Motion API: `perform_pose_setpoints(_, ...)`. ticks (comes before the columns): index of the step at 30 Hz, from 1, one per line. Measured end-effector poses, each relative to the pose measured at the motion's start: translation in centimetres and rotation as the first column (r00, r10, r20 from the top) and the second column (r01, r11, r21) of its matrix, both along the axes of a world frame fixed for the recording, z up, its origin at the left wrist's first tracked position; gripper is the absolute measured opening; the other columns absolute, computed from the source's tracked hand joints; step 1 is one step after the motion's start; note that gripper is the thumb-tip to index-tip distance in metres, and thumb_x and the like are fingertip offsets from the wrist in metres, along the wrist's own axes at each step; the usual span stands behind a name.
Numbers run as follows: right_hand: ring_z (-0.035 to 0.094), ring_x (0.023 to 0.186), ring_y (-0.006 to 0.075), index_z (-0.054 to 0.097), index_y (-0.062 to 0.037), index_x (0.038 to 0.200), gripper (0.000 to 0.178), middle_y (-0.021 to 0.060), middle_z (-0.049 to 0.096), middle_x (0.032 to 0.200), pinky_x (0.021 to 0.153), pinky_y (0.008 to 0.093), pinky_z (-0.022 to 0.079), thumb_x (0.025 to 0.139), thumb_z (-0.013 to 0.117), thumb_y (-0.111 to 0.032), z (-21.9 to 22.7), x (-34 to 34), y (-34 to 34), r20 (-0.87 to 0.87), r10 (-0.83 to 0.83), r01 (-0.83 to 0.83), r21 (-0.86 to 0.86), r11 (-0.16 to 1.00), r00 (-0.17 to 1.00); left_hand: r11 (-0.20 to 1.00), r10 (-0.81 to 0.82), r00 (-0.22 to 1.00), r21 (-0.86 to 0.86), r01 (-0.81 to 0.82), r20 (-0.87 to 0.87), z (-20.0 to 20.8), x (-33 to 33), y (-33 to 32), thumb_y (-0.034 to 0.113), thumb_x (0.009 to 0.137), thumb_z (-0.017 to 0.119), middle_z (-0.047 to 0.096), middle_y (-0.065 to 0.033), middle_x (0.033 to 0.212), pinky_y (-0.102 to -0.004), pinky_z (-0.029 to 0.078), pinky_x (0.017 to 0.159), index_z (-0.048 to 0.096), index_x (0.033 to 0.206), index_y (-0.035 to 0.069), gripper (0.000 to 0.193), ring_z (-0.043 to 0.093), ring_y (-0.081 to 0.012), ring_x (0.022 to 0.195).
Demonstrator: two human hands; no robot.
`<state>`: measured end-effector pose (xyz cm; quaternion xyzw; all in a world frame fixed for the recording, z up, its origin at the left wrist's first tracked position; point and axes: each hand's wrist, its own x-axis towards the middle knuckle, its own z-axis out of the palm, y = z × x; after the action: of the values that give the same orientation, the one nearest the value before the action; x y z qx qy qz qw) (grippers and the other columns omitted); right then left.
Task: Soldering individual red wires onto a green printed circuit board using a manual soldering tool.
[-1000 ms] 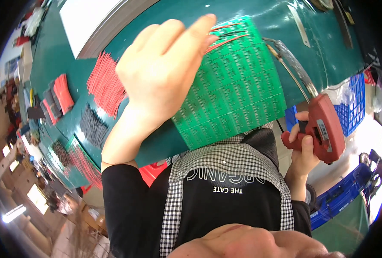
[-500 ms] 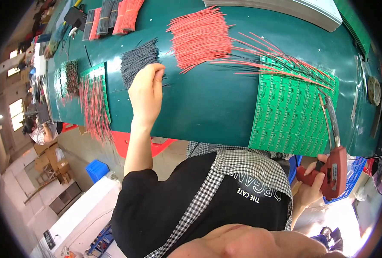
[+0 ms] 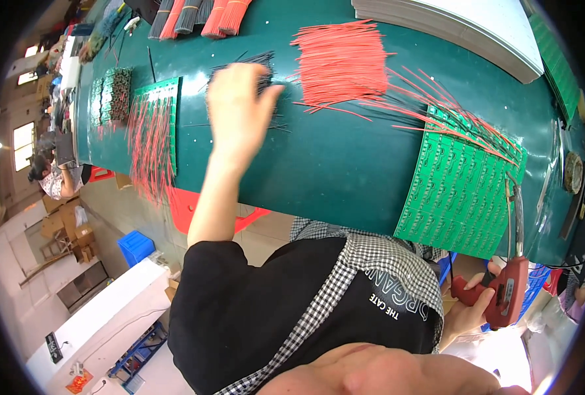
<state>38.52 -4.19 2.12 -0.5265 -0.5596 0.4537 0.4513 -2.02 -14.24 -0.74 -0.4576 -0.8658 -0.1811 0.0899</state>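
Observation:
My left hand (image 3: 234,105) is over the pile of black wires (image 3: 263,64), covering much of it. Its thumb stands apart from the fingers, and I see nothing between them. My right hand (image 3: 473,309) is wrapped round the handle of a red soldering gun (image 3: 508,293). The gun's long metal tip points up to the edge of a green circuit board panel (image 3: 454,187). Red and black wires (image 3: 467,125) fan out across the panel's far edge. A stack of loose red wires (image 3: 342,62) lies between the black pile and the panel.
At left, a second green board (image 3: 173,125) carries red wires that hang over the table edge, beside a stack of finished-looking boards (image 3: 116,95). Banded wire bundles (image 3: 200,14) lie at the back. White sheets (image 3: 450,33) are stacked at far right, near a tape roll (image 3: 573,172).
My left hand has gone from pinched fingers to thumb and fingers apart, and reaches further over the black wires. The view has shifted a little. The soldering gun stays in my right hand.

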Motion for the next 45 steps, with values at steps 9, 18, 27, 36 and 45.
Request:
perform_pose_setpoints(9,0.048,0.062,0.0136,0.04,0.0018,0.123,0.045,0.0145,0.052,0.113,0.041,0.024,0.044,0.089,0.058,-0.021,-0.9,0.8,0.6,-0.128,0.124,-0.122,0.019,0.992,0.984,0.994,-0.092,0.971,-0.03,0.101,0.219,0.0,-5.7,-3.5,0.012,0.076,0.066,0.064,-0.0103,0.083,-0.0352,0.045,0.075,0.067,0.083,0.003,0.012,0.06,-0.0275,0.082)
perform_pose_setpoints(18,0.049,0.056,0.0149,0.042,0.0066,0.114,0.052,0.0182,0.055,0.104,0.048,0.0245,0.04,0.085,0.061,-0.032,-0.1,0.0,0.2,-0.055,0.025,-0.026,-0.021,0.999,0.998,0.999,-0.007,0.961,-0.036,0.018,0.277,1.5,-6.7,-3.2,0.008,0.081,0.063,0.067,-0.0131,0.084,-0.029,0.049,0.068,0.065,0.095,0.0,0.017,0.064,-0.0227,0.073)
perform_pose_setpoints(27,0.05,0.058,0.0152,0.042,0.0065,0.115,0.049,0.0187,0.055,0.105,0.048,0.024,0.038,0.086,0.059,-0.029,-0.5,0.8,0.3,-0.079,0.094,-0.092,0.031,0.995,0.992,0.931,-0.218,0.54,0.339,-0.135,0.813,3.2,-5.8,-4.6,0.0,0.083,0.061,0.067,-0.0127,0.084,-0.0273,0.051,0.072,0.062,0.1,-0.007,0.019,0.065,-0.0171,0.076)
perform_pose_setpoints(36,0.062,0.082,0.0223,0.049,0.006,0.118,0.041,0.0158,0.06,0.11,0.075,0.0308,0.051,0.079,0.062,-0.003,-1.9,3.8,0.2,0.246,0.106,-0.118,0.036,0.992,0.964,0.958,-0.163,-0.394,0.24,0.154,0.905,2.9,6.3,2.4,0.0,0.079,0.064,0.065,-0.016,0.079,-0.0309,0.055,0.058,0.06,0.082,-0.005,0.007,0.066,-0.0222,0.068)
perform_pose_setpoints(45,0.066,0.069,0.0244,0.062,0.0007,0.106,0.042,0.0146,0.066,0.092,0.059,0.0302,0.053,0.066,0.069,-0.01,0.6,-3.8,4.2,0.575,0.45,-0.727,0.482,0.489,0.684,0.72,0.174,-0.571,0.292,0.63,0.802,3.8,12.9,8.2,0.006,0.084,0.061,0.068,-0.0118,0.082,-0.0227,0.05,0.065,0.064,0.092,-0.005,0.014,0.066,-0.0152,0.07)
